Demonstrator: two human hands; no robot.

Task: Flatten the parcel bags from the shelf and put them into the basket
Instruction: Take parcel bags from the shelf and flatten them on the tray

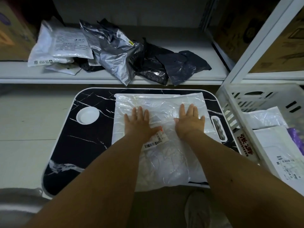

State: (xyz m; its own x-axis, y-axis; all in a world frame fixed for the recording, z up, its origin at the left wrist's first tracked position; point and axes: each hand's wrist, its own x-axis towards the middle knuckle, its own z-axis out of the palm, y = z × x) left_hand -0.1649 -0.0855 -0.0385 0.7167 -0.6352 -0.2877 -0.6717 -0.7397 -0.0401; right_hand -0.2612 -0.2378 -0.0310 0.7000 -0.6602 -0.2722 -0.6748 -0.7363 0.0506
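A white, crinkled parcel bag [162, 104] lies spread on the small black marble-pattern table [69, 145]. My left hand [139, 124] presses flat on its left half, fingers straight and spread, beside a barcode label [154, 142]. My right hand [189, 122] presses flat on its right half. On the white shelf [189, 45] behind the table lie more bags: white ones [59, 46] at the left, a silver one [108, 51] in the middle, dark ones [172, 65] to the right. The white slatted basket [233, 112] stands at the right with flat white bags [271, 145] inside.
A round white cup holder [88, 115] is set in the table's left side, and a slot handle [218, 127] in its right edge. Cardboard boxes [13, 30] stand on the shelf at far left and far right. A shelf upright [256, 41] rises at right. My shoe [197, 209] shows below the table.
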